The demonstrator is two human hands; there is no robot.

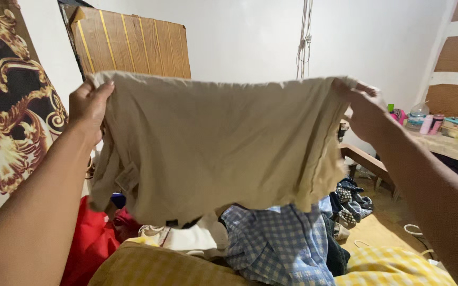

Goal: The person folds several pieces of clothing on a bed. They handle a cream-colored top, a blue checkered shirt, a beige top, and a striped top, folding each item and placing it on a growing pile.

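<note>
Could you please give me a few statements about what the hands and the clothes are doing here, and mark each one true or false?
1. Both hands hold the beige garment up by its top edge. True: the left hand pinches one corner, the right hand the other.
2. The garment lies flat on the floor. False: it hangs spread in the air.
3. A blue checked shirt lies below the garment. True.
4. The red cloth is in the right hand's grip. False: it lies low on the left, untouched.
5. A wooden board leans on the white wall behind. True.
</note>
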